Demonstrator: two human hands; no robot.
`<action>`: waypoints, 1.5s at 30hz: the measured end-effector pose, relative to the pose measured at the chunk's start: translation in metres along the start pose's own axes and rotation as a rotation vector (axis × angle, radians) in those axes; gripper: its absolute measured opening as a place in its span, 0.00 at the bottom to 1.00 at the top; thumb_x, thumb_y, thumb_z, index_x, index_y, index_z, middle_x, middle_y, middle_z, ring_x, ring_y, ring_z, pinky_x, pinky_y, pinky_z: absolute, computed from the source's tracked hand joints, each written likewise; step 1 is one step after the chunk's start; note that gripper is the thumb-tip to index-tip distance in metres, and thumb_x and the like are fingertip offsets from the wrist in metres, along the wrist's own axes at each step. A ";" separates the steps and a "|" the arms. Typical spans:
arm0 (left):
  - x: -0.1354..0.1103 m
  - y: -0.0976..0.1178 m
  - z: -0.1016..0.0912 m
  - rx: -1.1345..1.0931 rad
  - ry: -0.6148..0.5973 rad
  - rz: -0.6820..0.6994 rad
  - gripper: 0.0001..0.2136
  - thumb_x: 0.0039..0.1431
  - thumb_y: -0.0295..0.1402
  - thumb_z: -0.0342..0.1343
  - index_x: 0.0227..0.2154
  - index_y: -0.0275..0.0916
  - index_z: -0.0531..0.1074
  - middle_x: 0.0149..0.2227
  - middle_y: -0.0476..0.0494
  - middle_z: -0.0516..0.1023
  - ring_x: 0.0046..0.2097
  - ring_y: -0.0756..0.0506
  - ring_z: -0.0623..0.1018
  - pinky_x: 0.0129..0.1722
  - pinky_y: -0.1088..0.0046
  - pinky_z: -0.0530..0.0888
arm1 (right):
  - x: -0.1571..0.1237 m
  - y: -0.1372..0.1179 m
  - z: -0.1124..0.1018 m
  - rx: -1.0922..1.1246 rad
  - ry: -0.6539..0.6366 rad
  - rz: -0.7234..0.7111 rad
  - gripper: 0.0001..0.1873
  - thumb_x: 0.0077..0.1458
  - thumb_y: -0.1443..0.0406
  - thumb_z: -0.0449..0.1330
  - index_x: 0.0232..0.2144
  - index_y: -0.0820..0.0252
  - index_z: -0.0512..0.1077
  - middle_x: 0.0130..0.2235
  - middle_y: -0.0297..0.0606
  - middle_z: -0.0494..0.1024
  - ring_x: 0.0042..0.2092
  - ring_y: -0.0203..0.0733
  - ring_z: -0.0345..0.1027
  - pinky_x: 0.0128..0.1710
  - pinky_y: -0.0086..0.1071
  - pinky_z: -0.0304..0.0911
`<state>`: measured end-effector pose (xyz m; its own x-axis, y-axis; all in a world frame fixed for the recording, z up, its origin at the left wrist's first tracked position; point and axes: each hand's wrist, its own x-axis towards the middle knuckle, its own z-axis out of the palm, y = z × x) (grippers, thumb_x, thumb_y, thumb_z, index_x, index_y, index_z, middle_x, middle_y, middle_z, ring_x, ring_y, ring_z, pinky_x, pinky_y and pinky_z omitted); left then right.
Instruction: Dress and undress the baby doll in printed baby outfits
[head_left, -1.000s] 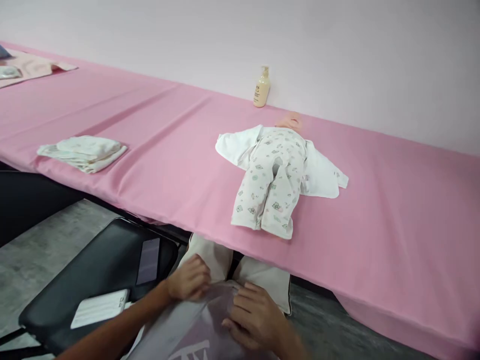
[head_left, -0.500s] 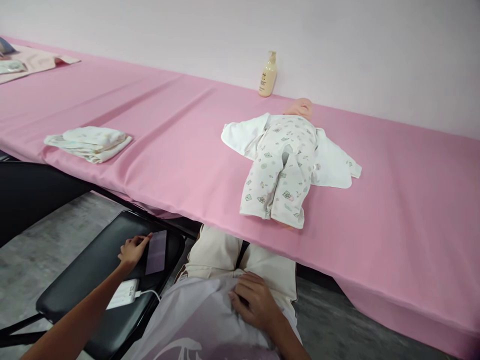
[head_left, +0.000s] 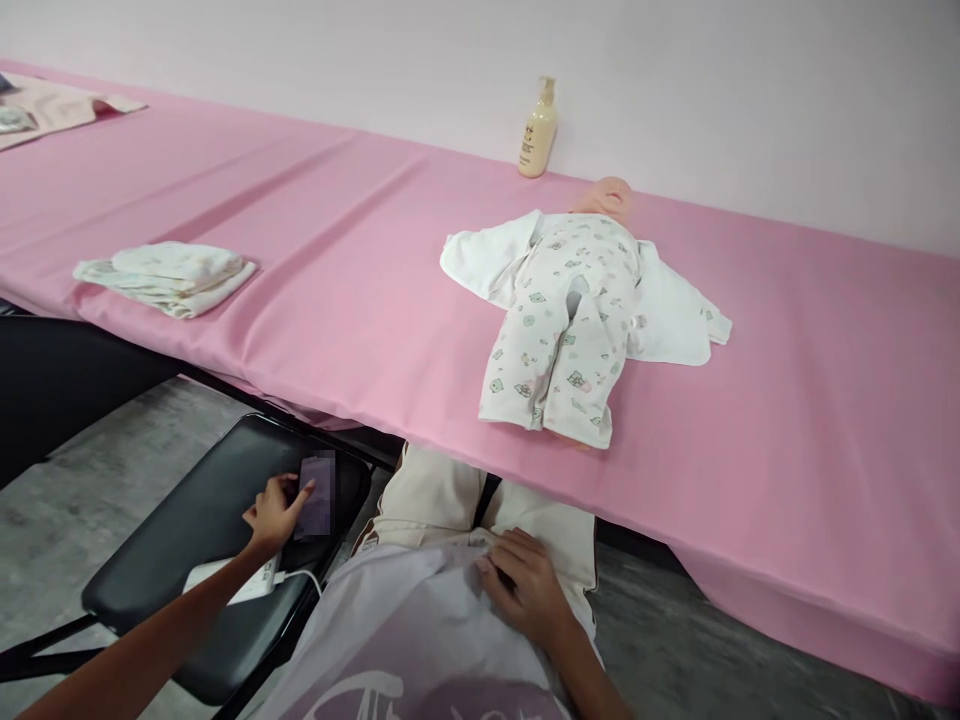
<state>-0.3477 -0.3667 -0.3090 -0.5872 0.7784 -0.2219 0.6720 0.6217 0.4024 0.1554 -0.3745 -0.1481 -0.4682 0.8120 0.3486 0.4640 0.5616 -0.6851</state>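
Note:
My left hand (head_left: 274,512) is over the black chair seat, its thumb touching the face of a smartphone (head_left: 318,505) that lies flat there. Its other fingers are loosely bent at the phone's left edge and not closed round it. My right hand (head_left: 529,588) rests on my lap against my shirt (head_left: 427,610), fingers loosely bent and slightly apart, with nothing seen in it. In front of me a baby doll (head_left: 611,197) lies on its back on the pink-covered table, dressed in a white printed baby outfit (head_left: 577,330) with its sleeves spread wide.
A cream pump bottle (head_left: 536,140) stands by the wall on the pink table cover (head_left: 360,270). Folded baby clothes (head_left: 169,278) lie at the left. A pale cloth (head_left: 67,105) is at the far left. On the black chair (head_left: 180,515) sits a white power bank (head_left: 244,588) with a cable.
My left hand has shifted slightly, and its thumb now reaches onto the phone's face. The view has tilted a little. My right hand stays on my lap.

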 end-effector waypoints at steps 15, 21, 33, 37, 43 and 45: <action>-0.011 -0.037 -0.004 0.100 -0.127 0.238 0.51 0.49 0.68 0.59 0.70 0.40 0.61 0.61 0.29 0.77 0.57 0.25 0.78 0.61 0.40 0.69 | -0.010 0.007 -0.002 -0.027 0.053 0.042 0.20 0.74 0.67 0.56 0.26 0.55 0.63 0.25 0.32 0.68 0.30 0.38 0.59 0.34 0.36 0.57; -0.007 -0.040 -0.007 0.069 -0.127 0.243 0.45 0.57 0.66 0.53 0.69 0.40 0.63 0.59 0.31 0.78 0.58 0.25 0.78 0.61 0.42 0.68 | -0.012 0.010 -0.002 -0.020 0.041 0.057 0.19 0.75 0.67 0.55 0.27 0.55 0.64 0.26 0.32 0.68 0.30 0.38 0.60 0.34 0.36 0.57; -0.002 -0.059 -0.011 0.079 -0.178 0.377 0.39 0.66 0.59 0.49 0.72 0.39 0.62 0.58 0.31 0.78 0.57 0.27 0.77 0.59 0.43 0.68 | -0.011 0.009 -0.002 -0.028 0.039 0.067 0.20 0.74 0.67 0.56 0.27 0.55 0.63 0.26 0.32 0.68 0.29 0.38 0.61 0.35 0.36 0.57; -0.002 -0.055 -0.012 0.030 -0.193 0.333 0.37 0.66 0.59 0.48 0.71 0.41 0.64 0.59 0.31 0.78 0.59 0.26 0.76 0.62 0.41 0.66 | -0.010 0.009 -0.002 -0.024 0.034 0.075 0.20 0.74 0.67 0.56 0.26 0.55 0.64 0.26 0.32 0.68 0.29 0.39 0.61 0.35 0.36 0.57; -0.002 -0.044 -0.011 -0.067 -0.177 0.186 0.32 0.70 0.55 0.41 0.68 0.42 0.65 0.60 0.33 0.79 0.65 0.27 0.73 0.68 0.37 0.59 | -0.011 0.009 -0.002 -0.025 0.030 0.087 0.20 0.74 0.67 0.56 0.26 0.55 0.65 0.26 0.33 0.69 0.29 0.39 0.62 0.35 0.37 0.59; -0.002 -0.042 -0.011 -0.062 -0.173 0.194 0.31 0.70 0.55 0.42 0.68 0.42 0.65 0.60 0.33 0.79 0.66 0.27 0.73 0.68 0.37 0.59 | -0.011 0.009 -0.002 -0.022 0.029 0.096 0.20 0.74 0.67 0.56 0.26 0.55 0.65 0.26 0.33 0.69 0.29 0.39 0.61 0.35 0.37 0.59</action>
<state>-0.3799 -0.3959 -0.3154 -0.3610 0.8891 -0.2814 0.7323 0.4571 0.5047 0.1663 -0.3780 -0.1574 -0.3988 0.8663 0.3010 0.5223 0.4843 -0.7019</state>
